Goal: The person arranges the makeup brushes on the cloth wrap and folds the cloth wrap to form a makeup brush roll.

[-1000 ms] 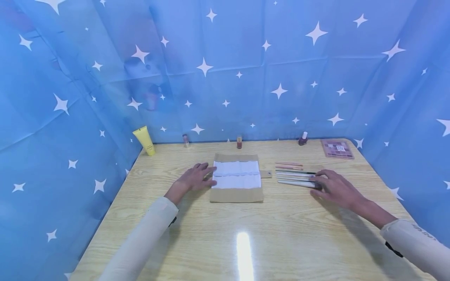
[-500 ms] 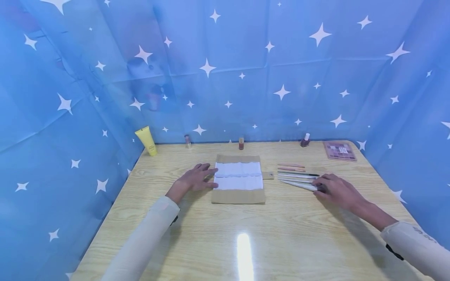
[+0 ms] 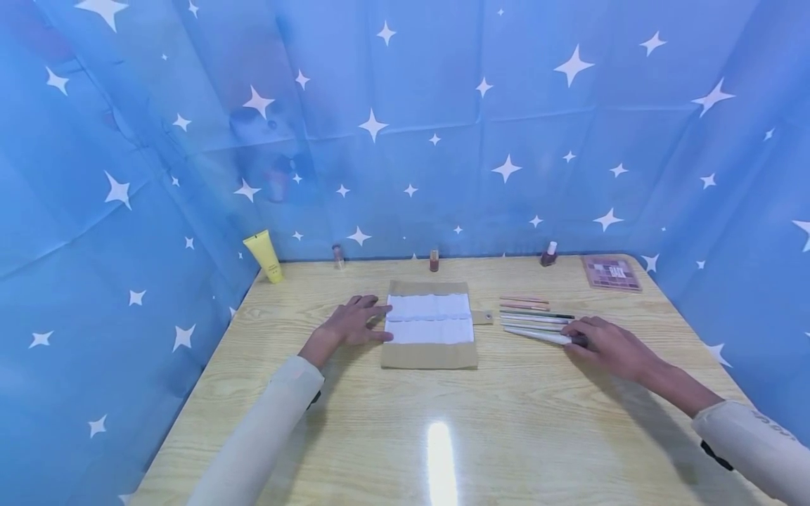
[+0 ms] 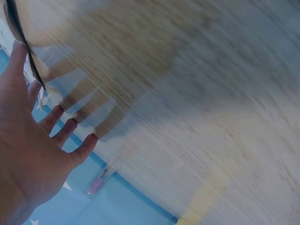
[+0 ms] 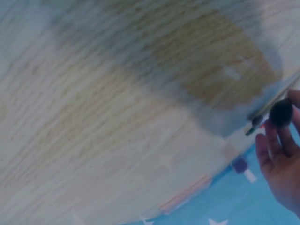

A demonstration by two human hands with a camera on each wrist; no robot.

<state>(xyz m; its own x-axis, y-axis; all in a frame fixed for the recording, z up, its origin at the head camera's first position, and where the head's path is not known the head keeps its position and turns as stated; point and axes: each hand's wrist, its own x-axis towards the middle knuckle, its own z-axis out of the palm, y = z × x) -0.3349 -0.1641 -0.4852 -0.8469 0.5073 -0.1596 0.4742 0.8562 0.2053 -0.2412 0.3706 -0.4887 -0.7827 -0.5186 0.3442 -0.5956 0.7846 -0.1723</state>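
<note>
An unrolled tan brush roll [image 3: 430, 356] with white inner pockets lies mid-table, its snap strap [image 3: 483, 318] pointing right. My left hand [image 3: 351, 321] rests at its left edge, fingers spread and fingertips on the edge. To the right, several makeup brushes [image 3: 534, 320] lie side by side. My right hand [image 3: 607, 346] pinches the nearest one, a thick white-handled makeup brush [image 3: 536, 336], close to its dark bristles. In the right wrist view the round dark bristle head [image 5: 281, 112] shows between thumb and fingers.
Along the back edge stand a yellow tube [image 3: 264, 256], a small pinkish tube [image 3: 338, 257], a red-brown bottle [image 3: 434, 261] and a dark nail polish bottle [image 3: 548, 254]. An eyeshadow palette [image 3: 611, 273] lies at the back right. A blue starry curtain encloses the table.
The right hand has closed on the thick brush by its bristle end, and that brush has swung to an angle from the others. The left hand has stayed at the roll's edge.
</note>
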